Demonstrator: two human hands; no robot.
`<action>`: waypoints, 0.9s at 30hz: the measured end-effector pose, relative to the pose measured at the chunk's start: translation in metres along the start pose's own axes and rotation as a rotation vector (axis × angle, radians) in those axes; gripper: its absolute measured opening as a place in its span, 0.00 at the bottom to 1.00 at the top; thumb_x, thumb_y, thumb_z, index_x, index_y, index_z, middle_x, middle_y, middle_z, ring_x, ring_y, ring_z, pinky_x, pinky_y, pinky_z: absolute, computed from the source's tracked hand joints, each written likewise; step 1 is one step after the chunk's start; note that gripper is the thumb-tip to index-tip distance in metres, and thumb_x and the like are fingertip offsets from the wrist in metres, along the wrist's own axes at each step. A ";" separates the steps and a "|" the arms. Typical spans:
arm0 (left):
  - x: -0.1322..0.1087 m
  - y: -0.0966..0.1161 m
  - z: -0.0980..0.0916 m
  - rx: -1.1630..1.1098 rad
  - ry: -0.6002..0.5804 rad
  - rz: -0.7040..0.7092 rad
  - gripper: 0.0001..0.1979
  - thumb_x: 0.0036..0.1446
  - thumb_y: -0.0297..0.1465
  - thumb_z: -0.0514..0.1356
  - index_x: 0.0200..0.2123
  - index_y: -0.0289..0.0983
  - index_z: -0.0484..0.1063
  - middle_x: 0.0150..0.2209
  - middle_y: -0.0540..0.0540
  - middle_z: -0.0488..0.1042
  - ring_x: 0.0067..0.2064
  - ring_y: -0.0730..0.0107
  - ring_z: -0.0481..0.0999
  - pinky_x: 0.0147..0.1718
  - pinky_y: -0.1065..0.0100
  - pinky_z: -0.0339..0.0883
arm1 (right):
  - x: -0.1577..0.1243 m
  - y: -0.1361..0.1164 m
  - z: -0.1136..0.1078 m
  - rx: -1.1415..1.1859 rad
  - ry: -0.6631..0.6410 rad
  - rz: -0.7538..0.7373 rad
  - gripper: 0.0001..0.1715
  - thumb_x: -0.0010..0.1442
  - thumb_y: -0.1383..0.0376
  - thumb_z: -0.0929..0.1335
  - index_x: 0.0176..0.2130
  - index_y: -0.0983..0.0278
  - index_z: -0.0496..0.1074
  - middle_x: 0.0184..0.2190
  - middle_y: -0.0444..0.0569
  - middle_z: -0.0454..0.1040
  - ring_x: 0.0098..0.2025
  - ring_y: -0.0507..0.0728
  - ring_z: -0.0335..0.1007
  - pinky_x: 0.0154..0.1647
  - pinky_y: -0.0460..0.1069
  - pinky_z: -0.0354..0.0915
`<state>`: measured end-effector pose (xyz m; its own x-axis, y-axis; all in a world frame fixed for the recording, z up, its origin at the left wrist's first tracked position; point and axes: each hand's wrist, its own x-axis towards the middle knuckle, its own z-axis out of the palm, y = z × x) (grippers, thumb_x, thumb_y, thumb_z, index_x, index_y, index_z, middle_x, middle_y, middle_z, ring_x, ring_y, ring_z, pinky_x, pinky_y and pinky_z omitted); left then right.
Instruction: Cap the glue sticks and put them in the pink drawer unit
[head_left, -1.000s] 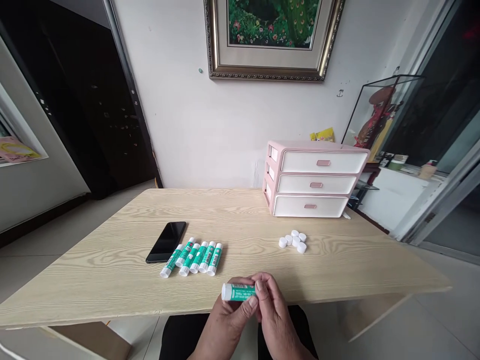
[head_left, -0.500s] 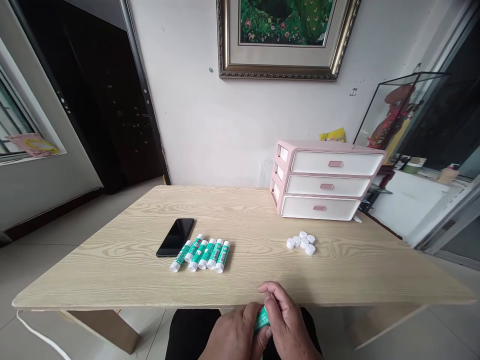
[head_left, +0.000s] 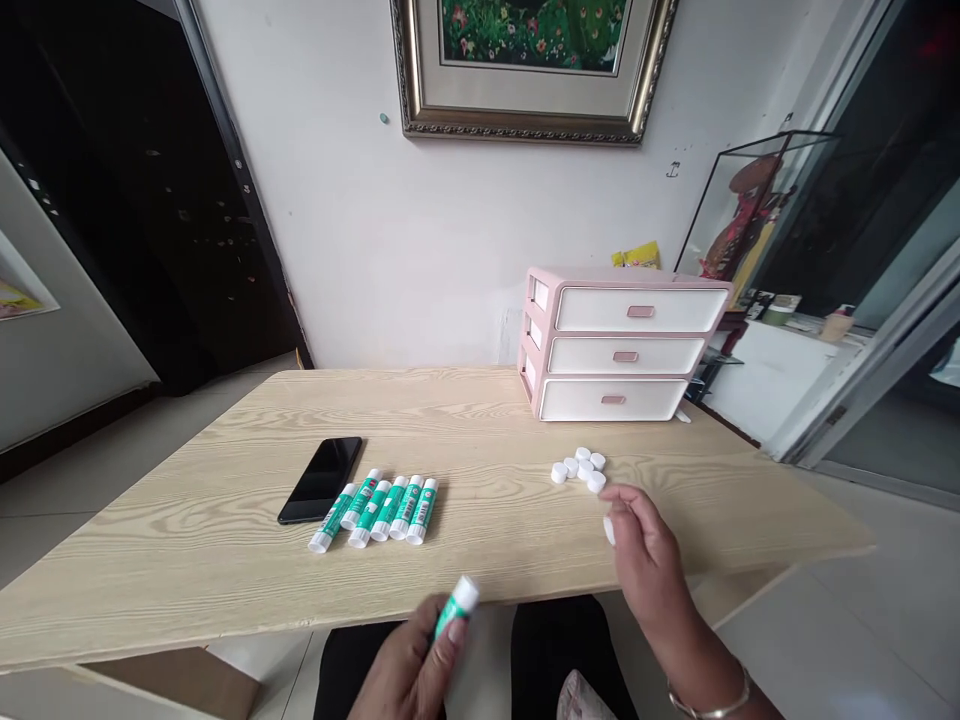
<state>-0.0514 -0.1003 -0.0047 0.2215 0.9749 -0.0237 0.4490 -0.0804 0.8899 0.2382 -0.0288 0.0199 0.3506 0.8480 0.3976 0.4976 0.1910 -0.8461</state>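
Near the table's front edge, my left hand [head_left: 409, 655] is closed around a green glue stick [head_left: 454, 606], whose white end points up and away. My right hand [head_left: 646, 545], over the right part of the table, pinches a white cap [head_left: 609, 530] at its fingertips. Just beyond it lies a cluster of several white caps [head_left: 585, 468]. On the left of the table, several green and white glue sticks [head_left: 388, 510] lie side by side, white ends toward me.
A black phone [head_left: 321, 480] lies left of the glue sticks. At the table's back right stands a pink and white drawer unit [head_left: 626, 345], with a yellow packet [head_left: 637, 255] by its top. The wooden table [head_left: 480, 410] meets the wall.
My hands have moved apart. The right went up and right toward the caps, now with a white cap; the left kept the glue stick, whose white end now shows. The view shifted right.
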 end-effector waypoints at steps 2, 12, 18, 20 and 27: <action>0.014 -0.006 0.003 0.153 0.117 -0.010 0.23 0.71 0.47 0.47 0.60 0.42 0.68 0.54 0.42 0.78 0.55 0.56 0.76 0.53 0.62 0.69 | 0.013 0.007 -0.001 -0.143 0.002 -0.047 0.20 0.65 0.50 0.61 0.46 0.60 0.69 0.24 0.43 0.71 0.25 0.58 0.68 0.27 0.50 0.61; 0.091 0.015 0.022 0.881 0.298 -0.029 0.21 0.70 0.28 0.49 0.64 0.40 0.62 0.56 0.35 0.73 0.40 0.63 0.83 0.27 0.69 0.70 | 0.039 0.054 0.030 -0.547 -0.082 -0.297 0.14 0.66 0.64 0.62 0.49 0.61 0.72 0.48 0.57 0.77 0.48 0.64 0.76 0.46 0.56 0.71; 0.112 0.010 0.024 1.099 0.324 0.017 0.22 0.68 0.25 0.53 0.63 0.37 0.64 0.51 0.36 0.73 0.38 0.64 0.82 0.29 0.69 0.73 | 0.053 0.076 0.037 -0.545 -0.149 -0.380 0.20 0.65 0.71 0.60 0.52 0.62 0.73 0.54 0.57 0.75 0.54 0.64 0.73 0.53 0.58 0.71; 0.113 0.012 0.023 1.105 0.332 0.002 0.21 0.68 0.26 0.53 0.63 0.37 0.64 0.52 0.34 0.72 0.37 0.64 0.82 0.28 0.68 0.73 | 0.055 0.080 0.039 -0.534 -0.142 -0.392 0.21 0.65 0.71 0.60 0.53 0.62 0.73 0.56 0.56 0.73 0.56 0.64 0.73 0.55 0.58 0.70; 0.101 0.021 0.011 1.056 0.380 -0.040 0.13 0.70 0.29 0.53 0.53 0.38 0.72 0.50 0.38 0.74 0.37 0.62 0.82 0.24 0.70 0.69 | 0.042 0.058 0.034 -0.478 -0.030 -0.343 0.18 0.66 0.65 0.62 0.52 0.61 0.75 0.58 0.56 0.73 0.48 0.63 0.76 0.49 0.57 0.71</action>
<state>-0.0098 -0.0061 0.0064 -0.0070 0.9662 0.2577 0.9985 -0.0074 0.0548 0.2547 0.0346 -0.0247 0.0870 0.7920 0.6044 0.8838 0.2187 -0.4137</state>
